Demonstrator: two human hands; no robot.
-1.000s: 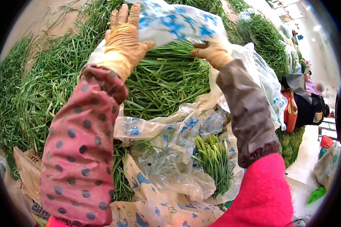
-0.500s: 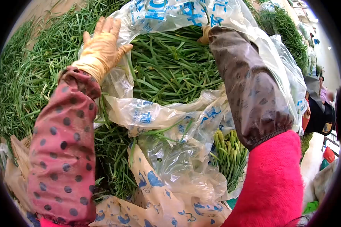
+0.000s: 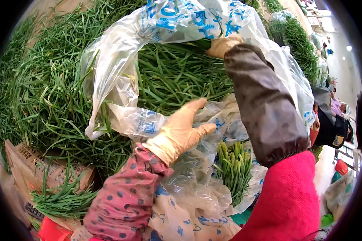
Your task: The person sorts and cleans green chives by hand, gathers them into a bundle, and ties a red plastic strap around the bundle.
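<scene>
A clear plastic bag (image 3: 120, 60) with blue print lies open around a mass of long green stalks (image 3: 181, 74). My left hand (image 3: 181, 130), in a tan glove, is over the bag's near edge, thumb and fingers apart, and holds nothing visible. At the bag's far right side is my right hand (image 3: 224, 46), also gloved; its fingers are largely hidden by the stalks and the printed plastic. A small bundle of green stalks (image 3: 234, 166) with pale ends lies on crumpled plastic below my right forearm.
Loose green stalks (image 3: 44, 92) are heaped at the left. A cardboard box (image 3: 54, 168) stands at the lower left, with more stalks (image 3: 64, 201) beside it. Another pile of greens (image 3: 299, 44) lies at the upper right. People (image 3: 334, 120) are at the far right.
My left hand has moved from the bag's left edge down and right to its near edge. The left side of the bag has dropped inward. My right hand stays at the far right side.
</scene>
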